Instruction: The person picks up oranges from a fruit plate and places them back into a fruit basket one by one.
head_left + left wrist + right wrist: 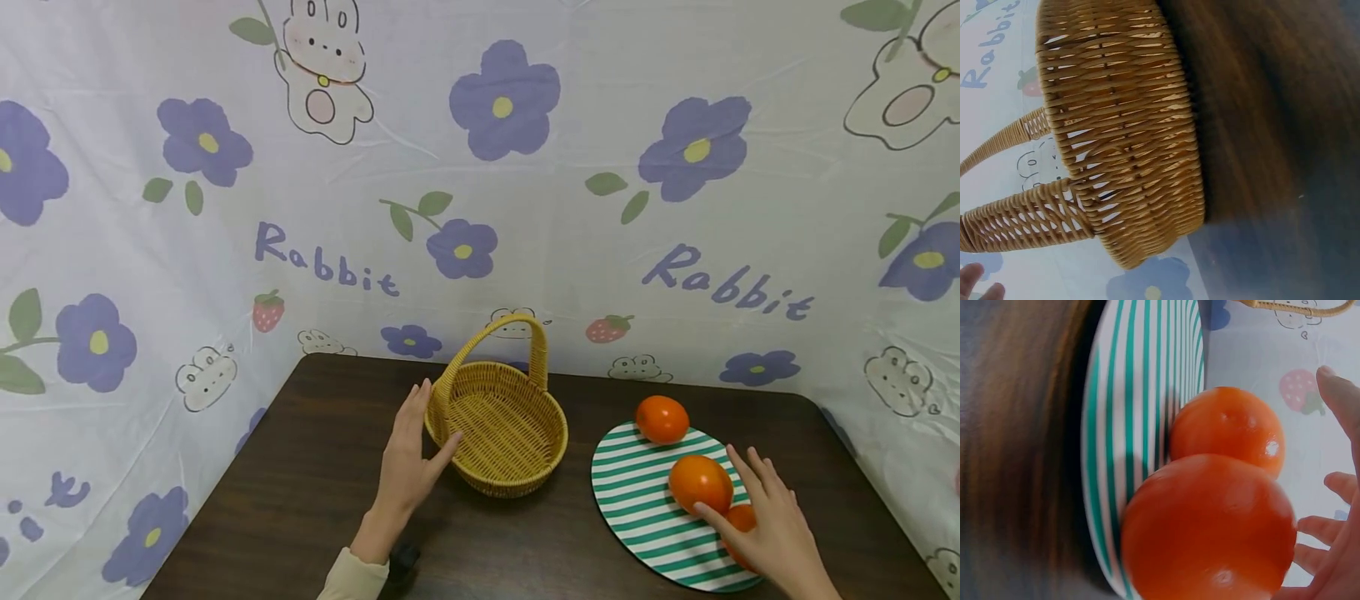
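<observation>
A yellow wicker basket (504,429) with a tall arched handle stands upright at the middle of the table. My left hand (405,471) is at its left side, fingers extended and thumb spread towards the rim; whether it touches the wicker I cannot tell. In the left wrist view the basket's woven side (1125,131) fills the middle. Three glossy orange-red round fruits lie on a green-and-white striped round plate (630,500): one at the back (663,419), one in the middle (700,483), one at the front (741,533). My right hand (780,529) hovers over the front fruit, fingers spread, partly hiding it.
The dark brown table (315,467) extends left of the basket and between basket and plate. A pale cloth (562,208) printed with flowers and rabbits hangs behind and at both sides. A small dark object (403,560) lies by my left wrist.
</observation>
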A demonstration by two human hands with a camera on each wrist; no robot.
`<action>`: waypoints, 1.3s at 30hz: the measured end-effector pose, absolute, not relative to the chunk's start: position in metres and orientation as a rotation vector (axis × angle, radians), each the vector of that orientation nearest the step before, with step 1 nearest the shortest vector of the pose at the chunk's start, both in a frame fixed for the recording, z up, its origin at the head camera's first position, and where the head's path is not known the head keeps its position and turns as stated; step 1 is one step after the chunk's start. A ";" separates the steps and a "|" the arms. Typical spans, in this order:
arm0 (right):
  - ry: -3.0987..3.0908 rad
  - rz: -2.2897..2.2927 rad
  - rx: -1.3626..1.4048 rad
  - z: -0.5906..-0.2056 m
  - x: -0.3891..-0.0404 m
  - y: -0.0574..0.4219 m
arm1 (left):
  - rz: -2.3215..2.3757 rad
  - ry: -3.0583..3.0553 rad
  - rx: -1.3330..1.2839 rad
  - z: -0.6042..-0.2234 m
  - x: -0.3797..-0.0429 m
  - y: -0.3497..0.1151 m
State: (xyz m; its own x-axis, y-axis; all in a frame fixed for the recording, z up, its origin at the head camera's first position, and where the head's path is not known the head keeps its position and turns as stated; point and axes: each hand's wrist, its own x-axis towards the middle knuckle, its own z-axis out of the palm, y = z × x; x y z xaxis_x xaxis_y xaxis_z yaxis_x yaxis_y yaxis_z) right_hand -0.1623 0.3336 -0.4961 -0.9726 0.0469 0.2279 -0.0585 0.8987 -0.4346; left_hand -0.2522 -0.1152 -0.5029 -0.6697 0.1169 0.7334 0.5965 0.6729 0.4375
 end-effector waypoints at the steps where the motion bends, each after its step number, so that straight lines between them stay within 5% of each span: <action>1: -2.836 0.659 -0.003 -0.496 -0.161 0.334 | -0.905 -2.211 -0.531 -0.505 -0.252 -0.116; 39: -3.011 0.701 -0.249 -0.517 -0.138 0.356 | -1.051 -2.789 -0.243 -0.543 -0.255 -0.120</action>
State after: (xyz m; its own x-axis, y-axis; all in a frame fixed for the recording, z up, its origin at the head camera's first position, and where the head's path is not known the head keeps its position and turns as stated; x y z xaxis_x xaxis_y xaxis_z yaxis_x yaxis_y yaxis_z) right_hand -0.1376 0.3561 -0.5169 -0.9863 0.1648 0.0022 0.1469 0.8849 -0.4421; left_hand -0.2551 -0.1199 -0.5428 -0.9755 0.0978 0.1970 0.2034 0.7413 0.6396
